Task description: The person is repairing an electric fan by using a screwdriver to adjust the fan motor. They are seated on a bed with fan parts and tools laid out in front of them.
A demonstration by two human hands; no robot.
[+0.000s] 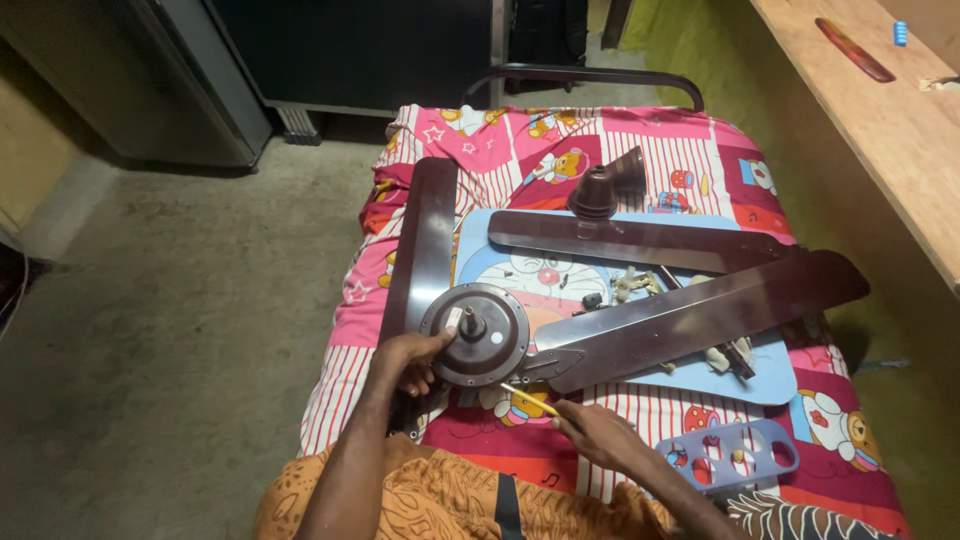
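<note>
The left hand (410, 362) grips the fan motor (476, 334) rim, steadying it. Just right of the motor, the right hand (592, 428) fingers clench a screwdriver (528, 399) aimed at the blade (700, 312) bracket

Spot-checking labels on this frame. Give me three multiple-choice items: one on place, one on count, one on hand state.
1. Where does the dark cone-shaped cover lie?
A. On the floor
B. On the cartoon cloth beyond the loose blade
C. On the wooden bench

2. How many brown fan blades are in view?
A. One
B. Two
C. Three

3. What is the right hand doing?
A. Holding a yellow-handled screwdriver
B. Resting flat and empty
C. Lifting the plastic tray

Key: 1 B, the cover sits on the cloth, past the far blade. 2 C, the left blade, the far blade and the right blade can be counted. 3 A, the fingers close on the screwdriver, its tip toward the motor hub, which the left hand steadies; the tray lies untouched.
</note>
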